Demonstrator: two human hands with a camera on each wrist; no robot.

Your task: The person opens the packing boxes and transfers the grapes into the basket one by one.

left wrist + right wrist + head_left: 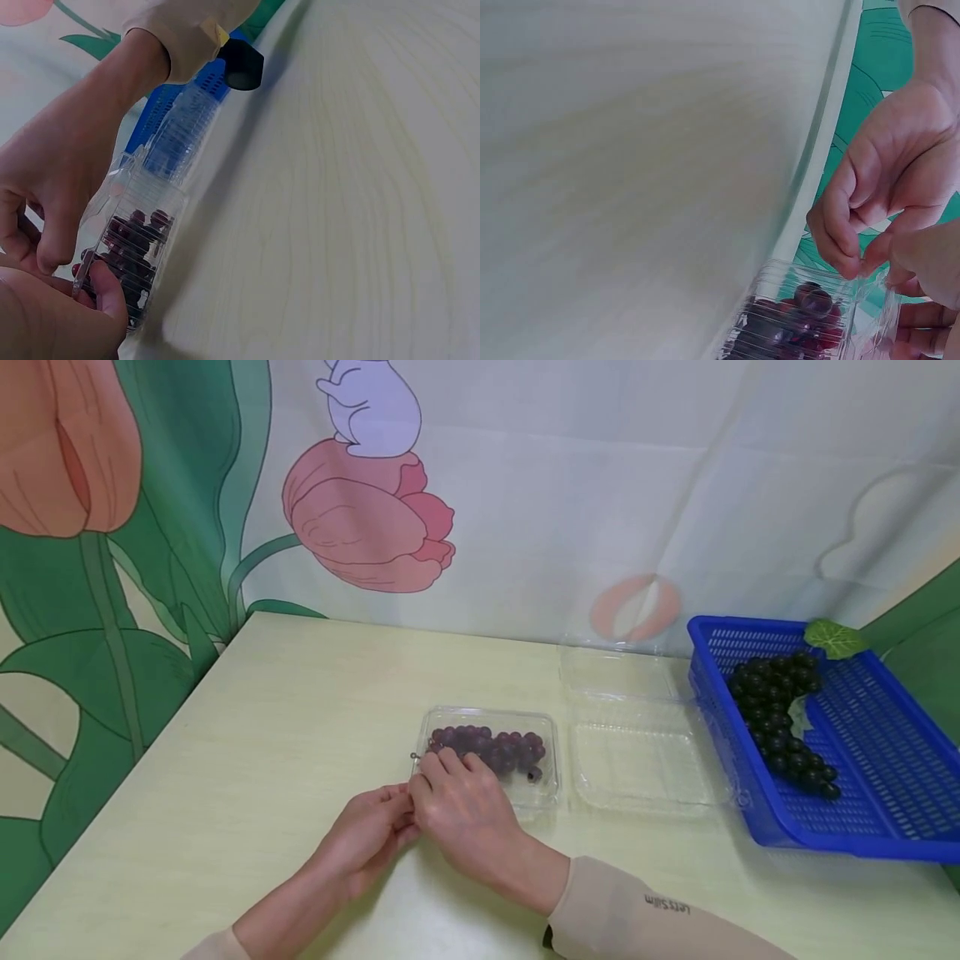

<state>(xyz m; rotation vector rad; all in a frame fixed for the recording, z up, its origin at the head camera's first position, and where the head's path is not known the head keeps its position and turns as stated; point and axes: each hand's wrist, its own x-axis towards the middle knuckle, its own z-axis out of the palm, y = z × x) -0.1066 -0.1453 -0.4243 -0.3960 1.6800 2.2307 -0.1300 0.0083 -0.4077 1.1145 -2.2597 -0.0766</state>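
Head feed: I see the left hand pinching one clear box of grapes, right hand curled over its corner; rightward of the fingers, one open box, one blue basket. Left wrist: left thumb on the rim. Right wrist: I can't tell whether the right fingers pinch.
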